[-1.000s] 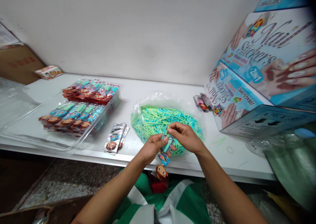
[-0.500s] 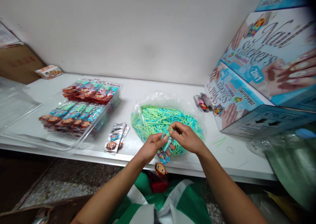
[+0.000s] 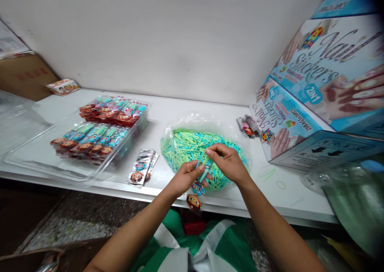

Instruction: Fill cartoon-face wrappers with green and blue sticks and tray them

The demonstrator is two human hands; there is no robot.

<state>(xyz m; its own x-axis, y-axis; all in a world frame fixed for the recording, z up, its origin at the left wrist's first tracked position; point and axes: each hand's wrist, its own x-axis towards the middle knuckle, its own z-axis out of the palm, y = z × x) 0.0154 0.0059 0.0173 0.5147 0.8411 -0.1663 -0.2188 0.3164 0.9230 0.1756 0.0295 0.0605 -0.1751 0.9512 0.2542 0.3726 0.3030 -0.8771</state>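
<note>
My left hand is closed on a small clear sachet printed with a cartoon face, which hangs below the fingers. Green and blue candy sticks poke up out of the sachet's top. The fingertips of my right hand pinch the upper ends of these sticks. Both hands are over the near side of a clear plastic bag heaped with thin green and blue sticks. To the left lie a couple of flat sachets with the same cartoon print.
A clear plastic tray at the left holds filled sachets in two rows. Nail Stickers cartons stand at the right. Small packets lie beside them. A few loose sticks and a rubber band are on the table.
My right fingers have moved slightly up along the sticks. The sachet in my left hand has shifted a little to the left. The whole view has shifted slightly.
</note>
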